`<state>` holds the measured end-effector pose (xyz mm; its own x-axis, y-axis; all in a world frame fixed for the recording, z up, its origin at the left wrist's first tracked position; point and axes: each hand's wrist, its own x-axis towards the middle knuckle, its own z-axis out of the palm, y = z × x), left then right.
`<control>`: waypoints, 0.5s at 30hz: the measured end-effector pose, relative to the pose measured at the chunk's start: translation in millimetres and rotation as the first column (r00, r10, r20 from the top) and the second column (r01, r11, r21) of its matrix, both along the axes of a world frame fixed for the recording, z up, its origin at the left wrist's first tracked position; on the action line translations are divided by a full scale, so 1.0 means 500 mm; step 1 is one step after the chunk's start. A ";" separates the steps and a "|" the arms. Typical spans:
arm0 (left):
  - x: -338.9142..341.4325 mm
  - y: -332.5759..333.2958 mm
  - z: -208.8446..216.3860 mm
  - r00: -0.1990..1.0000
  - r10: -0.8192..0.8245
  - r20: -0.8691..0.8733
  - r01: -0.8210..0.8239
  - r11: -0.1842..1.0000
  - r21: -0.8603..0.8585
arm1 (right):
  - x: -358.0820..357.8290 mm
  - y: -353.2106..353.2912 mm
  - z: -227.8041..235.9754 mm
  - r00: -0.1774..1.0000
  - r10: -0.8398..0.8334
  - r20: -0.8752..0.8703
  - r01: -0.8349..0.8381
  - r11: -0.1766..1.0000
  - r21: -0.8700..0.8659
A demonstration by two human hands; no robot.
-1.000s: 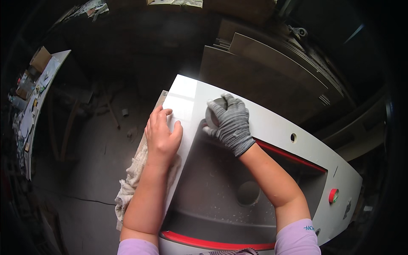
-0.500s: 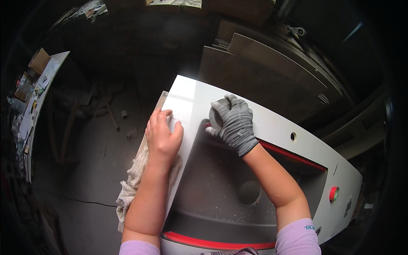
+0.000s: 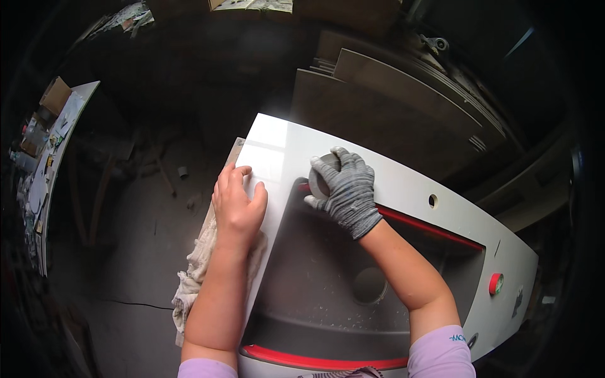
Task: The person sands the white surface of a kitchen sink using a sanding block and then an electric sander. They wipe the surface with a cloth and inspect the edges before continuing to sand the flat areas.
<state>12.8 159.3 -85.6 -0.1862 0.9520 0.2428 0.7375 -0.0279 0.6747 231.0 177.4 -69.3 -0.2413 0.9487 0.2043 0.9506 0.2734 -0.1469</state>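
A white slab with a built-in grey sink basin point(image 3: 315, 277) lies in front of me, its inner edges lined with red tape point(image 3: 428, 227). My right hand point(image 3: 346, 189), in a grey knit glove, presses a round grey pad point(image 3: 322, 173) against the slab at the basin's far left corner. My bare left hand point(image 3: 238, 205) lies flat on the slab's white left rim point(image 3: 271, 157), fingers spread. A dirty white rag point(image 3: 195, 271) hangs under my left forearm at the slab's edge. The basin has a round drain hole point(image 3: 369, 285).
A roll of red tape point(image 3: 496, 283) sits on the slab's right end, near a small tap hole point(image 3: 432, 201). Stacked stone slabs point(image 3: 391, 94) lean behind. A cluttered white bench point(image 3: 50, 157) stands at far left. Dusty concrete floor point(image 3: 126, 252) lies to the left.
My gloved right hand has slid slightly right and down along the basin's far corner with the pad. The left hand has stayed put on the rim.
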 end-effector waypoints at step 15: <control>0.027 0.000 0.005 0.996 -0.066 -0.056 0.064 0.997 -0.032 | 0.027 -0.012 -0.030 0.999 0.035 -0.020 -0.032 0.990 0.138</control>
<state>26.4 159.2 -82.9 -0.1100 0.9688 0.2222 0.7722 -0.0574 0.6328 244.3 171.3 -84.2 -0.2664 0.9025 0.3383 0.9376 0.3241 -0.1262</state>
